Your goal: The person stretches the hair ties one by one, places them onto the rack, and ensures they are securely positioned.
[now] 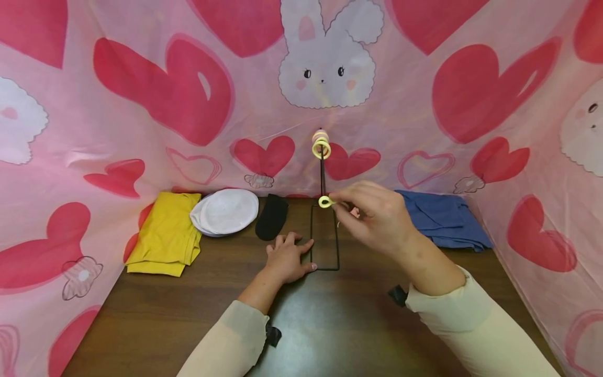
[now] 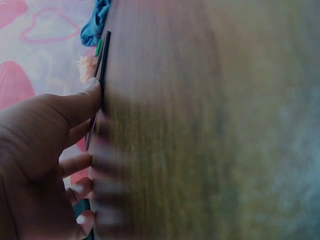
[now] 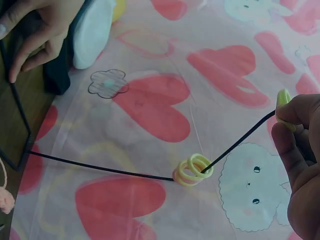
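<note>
My right hand (image 1: 377,214) pinches a small yellow ring (image 1: 325,202) between thumb and fingers. In the right wrist view, the upper end of a bent black wire (image 3: 240,141) meets this ring. Several yellow and pale pink rings (image 3: 192,170) hang together lower on that wire, at its bend. The wire rises from the rectangular wire base (image 1: 325,269) of a stand on the table. With fingers spread, my left hand (image 1: 286,259) rests on the table at the base's left side. Its thumb (image 2: 92,87) presses the base wire near the front corner.
Along the back of the brown table (image 1: 212,314) lie a folded yellow cloth (image 1: 167,230), a round white fabric item (image 1: 229,211), a black item (image 1: 271,217) and a folded blue cloth (image 1: 443,217). A peach fluffy thing (image 2: 86,68) lies beyond the base. Heart-patterned sheeting (image 1: 264,120) encloses the table.
</note>
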`<state>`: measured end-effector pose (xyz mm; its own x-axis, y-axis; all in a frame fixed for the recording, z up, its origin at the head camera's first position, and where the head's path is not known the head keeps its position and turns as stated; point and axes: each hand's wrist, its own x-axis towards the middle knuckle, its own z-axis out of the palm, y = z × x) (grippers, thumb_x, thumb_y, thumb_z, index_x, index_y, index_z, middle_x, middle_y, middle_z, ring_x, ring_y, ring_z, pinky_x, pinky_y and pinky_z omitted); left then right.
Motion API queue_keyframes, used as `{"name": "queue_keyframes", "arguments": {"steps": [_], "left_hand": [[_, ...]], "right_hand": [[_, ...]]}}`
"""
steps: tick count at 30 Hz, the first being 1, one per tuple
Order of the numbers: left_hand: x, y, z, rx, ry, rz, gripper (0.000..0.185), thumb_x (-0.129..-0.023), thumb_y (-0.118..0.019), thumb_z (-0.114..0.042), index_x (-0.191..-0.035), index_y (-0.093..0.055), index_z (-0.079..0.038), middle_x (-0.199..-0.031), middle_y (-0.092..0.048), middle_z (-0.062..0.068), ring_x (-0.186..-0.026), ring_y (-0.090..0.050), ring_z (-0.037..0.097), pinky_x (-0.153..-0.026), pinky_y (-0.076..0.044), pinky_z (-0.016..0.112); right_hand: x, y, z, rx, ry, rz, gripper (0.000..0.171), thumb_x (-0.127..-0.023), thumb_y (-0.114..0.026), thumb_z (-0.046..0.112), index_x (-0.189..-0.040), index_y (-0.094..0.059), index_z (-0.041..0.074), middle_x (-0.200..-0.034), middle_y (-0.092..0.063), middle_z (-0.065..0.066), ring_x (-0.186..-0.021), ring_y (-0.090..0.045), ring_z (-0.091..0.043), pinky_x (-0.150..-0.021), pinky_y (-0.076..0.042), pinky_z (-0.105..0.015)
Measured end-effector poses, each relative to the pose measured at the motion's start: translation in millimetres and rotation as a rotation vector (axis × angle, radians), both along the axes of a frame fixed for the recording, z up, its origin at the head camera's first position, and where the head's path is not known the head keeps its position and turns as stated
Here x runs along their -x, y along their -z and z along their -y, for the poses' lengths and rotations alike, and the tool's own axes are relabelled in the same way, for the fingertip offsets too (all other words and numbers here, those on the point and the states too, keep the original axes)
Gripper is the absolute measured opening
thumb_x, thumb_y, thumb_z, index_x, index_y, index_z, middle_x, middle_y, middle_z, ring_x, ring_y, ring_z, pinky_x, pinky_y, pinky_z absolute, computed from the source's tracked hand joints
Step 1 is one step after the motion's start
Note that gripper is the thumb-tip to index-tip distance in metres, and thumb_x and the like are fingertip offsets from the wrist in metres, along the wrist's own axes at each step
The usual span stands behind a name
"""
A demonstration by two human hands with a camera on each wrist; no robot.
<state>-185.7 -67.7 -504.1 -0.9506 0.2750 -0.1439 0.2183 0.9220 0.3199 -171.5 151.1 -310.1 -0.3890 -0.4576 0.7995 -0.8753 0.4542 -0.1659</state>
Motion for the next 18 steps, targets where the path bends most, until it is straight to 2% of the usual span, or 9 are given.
{"name": "queue_keyframes", "arguments": {"steps": [8,18], "left_hand": [[-0.1,1.2,0.7,-0.005,0.0,0.001,0.071,-0.09,-0.072,-0.061,-0.154,-0.05,-0.039,-0.156,-0.04,0.004,-0.138,-0.034,0.036,-0.097,-0.031,0.06],[1.3,3.6,1.7,-0.003,0.001,-0.006,0.072,-0.09,-0.071,-0.063,-0.154,-0.049,-0.04,-0.156,-0.04,0.003,-0.138,-0.035,0.035,-0.096,-0.031,0.059]], "right_hand": [[4.5,-4.2,4.4,-0.005,0.039,-0.021,0.016,-0.086,-0.079,0.009,-0.102,-0.082,0.009,-0.094,-0.078,-0.003,-0.073,-0.065,-0.015,-0.064,-0.052,-0.032],[20.1,3.3,6.6,0.013,0.059,0.008,0.016,-0.086,-0.076,0.005,-0.102,-0.08,0.006,-0.092,-0.076,-0.004,-0.077,-0.066,-0.014,-0.068,-0.056,-0.034]]}}
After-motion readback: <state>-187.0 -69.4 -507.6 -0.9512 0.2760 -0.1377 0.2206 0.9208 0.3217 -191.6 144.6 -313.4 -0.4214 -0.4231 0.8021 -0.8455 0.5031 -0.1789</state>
